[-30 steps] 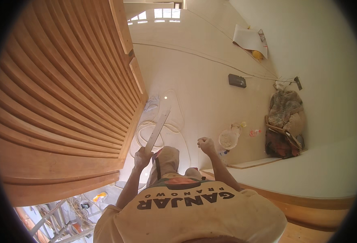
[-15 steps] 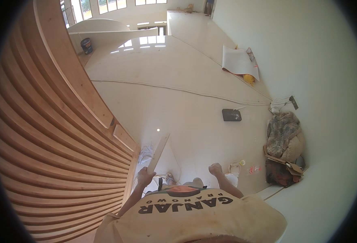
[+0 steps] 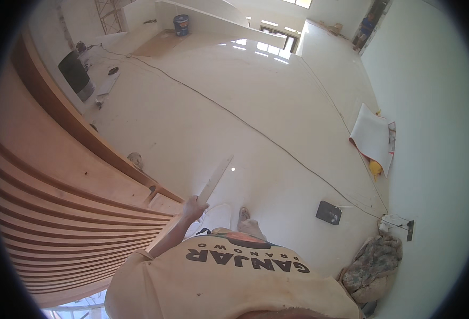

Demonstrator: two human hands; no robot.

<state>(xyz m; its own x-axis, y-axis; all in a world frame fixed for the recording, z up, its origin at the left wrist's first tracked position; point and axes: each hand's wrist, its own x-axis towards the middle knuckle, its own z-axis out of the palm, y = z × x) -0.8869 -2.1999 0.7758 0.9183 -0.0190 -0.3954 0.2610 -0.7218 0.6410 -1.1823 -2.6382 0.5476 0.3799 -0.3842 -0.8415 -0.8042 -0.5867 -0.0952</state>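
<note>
My left hand [image 3: 194,208] is closed around one end of a pale flat strip [image 3: 216,179], which looks like a narrow board. The strip's free end points forward, over the light floor [image 3: 277,175]. Just left of this hand stands a large slatted wooden panel [image 3: 69,223], its edge close to my wrist and forearm. My right hand is out of view, as is its forearm. One sandalled foot [image 3: 244,213] shows on the floor in front of my shirt.
A cable [image 3: 255,129] crosses the floor to a wall socket [image 3: 410,230]. On the right lie a black box [image 3: 328,212], a bundle of cloth [image 3: 371,268] and a white sheet [image 3: 370,135]. A blue bucket [image 3: 181,25] and a dark green bin [image 3: 75,72] stand farther off.
The view has swung left, bringing in the green bin and the panel's far side. My right hand has left the picture. The strip stays in my left hand.
</note>
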